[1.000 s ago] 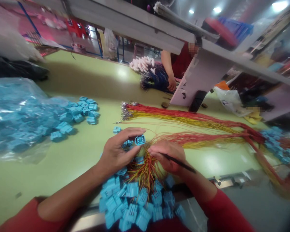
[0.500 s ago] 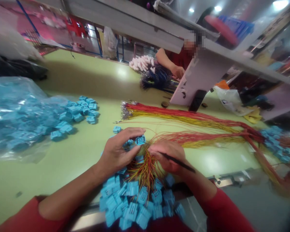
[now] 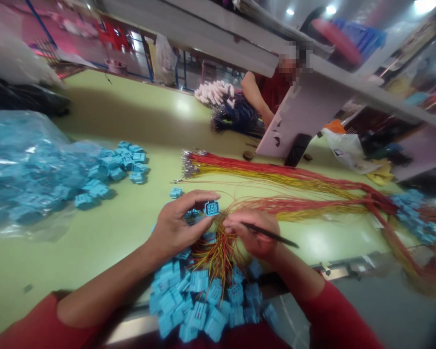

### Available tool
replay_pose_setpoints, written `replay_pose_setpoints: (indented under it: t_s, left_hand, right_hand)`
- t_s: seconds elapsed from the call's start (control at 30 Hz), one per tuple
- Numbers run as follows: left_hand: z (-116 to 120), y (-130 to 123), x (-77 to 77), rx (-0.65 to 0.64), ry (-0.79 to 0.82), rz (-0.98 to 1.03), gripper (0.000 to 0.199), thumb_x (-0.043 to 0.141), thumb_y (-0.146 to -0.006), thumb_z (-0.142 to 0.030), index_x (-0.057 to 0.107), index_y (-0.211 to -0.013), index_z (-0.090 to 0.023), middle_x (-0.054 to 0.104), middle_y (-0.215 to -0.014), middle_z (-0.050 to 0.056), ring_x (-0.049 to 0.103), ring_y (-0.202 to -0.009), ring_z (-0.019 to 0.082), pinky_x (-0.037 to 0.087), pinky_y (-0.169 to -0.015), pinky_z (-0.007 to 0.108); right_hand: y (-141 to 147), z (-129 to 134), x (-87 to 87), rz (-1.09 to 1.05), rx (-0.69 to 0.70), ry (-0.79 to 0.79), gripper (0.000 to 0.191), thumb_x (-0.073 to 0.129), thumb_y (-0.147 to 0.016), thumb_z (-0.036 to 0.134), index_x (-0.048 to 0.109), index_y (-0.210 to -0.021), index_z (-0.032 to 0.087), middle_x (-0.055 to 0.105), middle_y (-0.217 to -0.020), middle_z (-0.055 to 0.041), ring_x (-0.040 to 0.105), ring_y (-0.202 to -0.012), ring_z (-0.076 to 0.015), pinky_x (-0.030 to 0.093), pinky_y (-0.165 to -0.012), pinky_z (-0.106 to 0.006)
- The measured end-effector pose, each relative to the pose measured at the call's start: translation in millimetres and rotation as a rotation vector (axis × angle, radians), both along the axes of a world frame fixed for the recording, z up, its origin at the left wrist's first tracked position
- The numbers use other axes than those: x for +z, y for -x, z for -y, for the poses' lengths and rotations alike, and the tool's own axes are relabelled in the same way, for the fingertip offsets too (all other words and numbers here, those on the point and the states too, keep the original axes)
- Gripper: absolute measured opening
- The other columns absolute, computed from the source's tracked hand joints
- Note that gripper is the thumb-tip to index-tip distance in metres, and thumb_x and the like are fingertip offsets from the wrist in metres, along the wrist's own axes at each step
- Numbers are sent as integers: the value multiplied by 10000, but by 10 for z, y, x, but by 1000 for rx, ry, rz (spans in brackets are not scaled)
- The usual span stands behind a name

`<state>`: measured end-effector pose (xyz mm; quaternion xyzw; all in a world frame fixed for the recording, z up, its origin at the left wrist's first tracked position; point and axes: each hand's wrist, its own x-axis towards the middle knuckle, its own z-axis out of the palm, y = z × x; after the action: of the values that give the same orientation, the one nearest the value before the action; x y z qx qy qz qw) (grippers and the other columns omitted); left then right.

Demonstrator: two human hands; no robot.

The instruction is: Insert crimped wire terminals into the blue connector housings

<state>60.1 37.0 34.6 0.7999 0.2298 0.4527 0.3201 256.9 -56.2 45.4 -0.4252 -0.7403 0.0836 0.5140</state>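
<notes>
Between thumb and fingers, my left hand (image 3: 176, 220) grips a blue connector housing (image 3: 211, 208), its face of small square cavities turned toward me. My right hand (image 3: 254, 231), close by on the right, is closed round a slim black pen-like tool (image 3: 276, 236) whose rear end points down to the right. Its fingertips are pinched near the wires; whether they also hold a wire is too small to tell. Below both hands, a bunch of red and yellow wires (image 3: 218, 254) runs down to a heap of blue connectors (image 3: 199, 305) at the table's front edge.
A clear bag of blue connectors (image 3: 29, 169) spills loose ones on the left. Red and yellow wire bundles (image 3: 261, 172) with metal terminals lie across the green table (image 3: 112, 247). Behind a panel (image 3: 305, 116) with a phone (image 3: 298, 149), a co-worker's arm (image 3: 256, 97) shows beside dark wires.
The black tool's rear end has swung slightly up and right as my right hand turned a little. My left hand stays nearly still with the connector. The co-worker's hand has gone behind the panel.
</notes>
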Motion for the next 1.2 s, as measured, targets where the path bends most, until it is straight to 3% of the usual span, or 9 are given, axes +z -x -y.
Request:
replay_pose_setpoints:
  t_s: [0.2, 0.4, 0.67, 0.9, 1.2]
  left_hand:
    - [-15, 3, 2, -29, -1, -24, 310, 653, -870, -182, 714, -1168, -246, 796, -1110, 65, 767, -976, 234, 655, -843, 362]
    - [-13, -2, -6, -42, 6, -18, 333, 653, -858, -169, 720, -1174, -247, 791, -1132, 60, 761, -1017, 233, 653, -862, 350]
    - [-13, -27, 10, -70, 2, -19, 341, 642, -831, -149, 740, -1142, -252, 791, -1134, 52, 760, -1032, 231, 614, -988, 375]
    - [-26, -32, 35, -151, 71, -37, 335, 660, -789, -164, 762, -1094, -256, 805, -1048, 35, 772, -924, 223, 645, -853, 320]
    - [-19, -30, 31, -233, 241, -34, 290, 673, -783, -197, 772, -1055, -204, 806, -966, 52, 756, -779, 190, 648, -699, 267]
  right_hand:
    - [18, -24, -53, -148, 18, 31, 112, 663, -970, 200, 699, -1076, 206, 787, -802, -44, 750, -664, -150, 606, -638, -258]
    - [25, -11, 6, -189, 7, 117, 76, 656, -979, 233, 708, -1009, 187, 771, -749, -33, 742, -642, -142, 614, -635, -255]
    - [44, -14, 3, -408, 60, 311, 174, 625, -999, 331, 666, -955, 168, 759, -780, -41, 718, -598, -114, 598, -545, -212]
    - [6, -84, 38, -603, 125, 532, 288, 677, -958, 442, 611, -889, 170, 746, -713, -23, 696, -524, -101, 584, -485, -182]
    - [-23, -99, 43, -635, 191, 566, 290, 695, -942, 446, 608, -877, 176, 739, -696, -11, 681, -497, -98, 574, -466, -179]
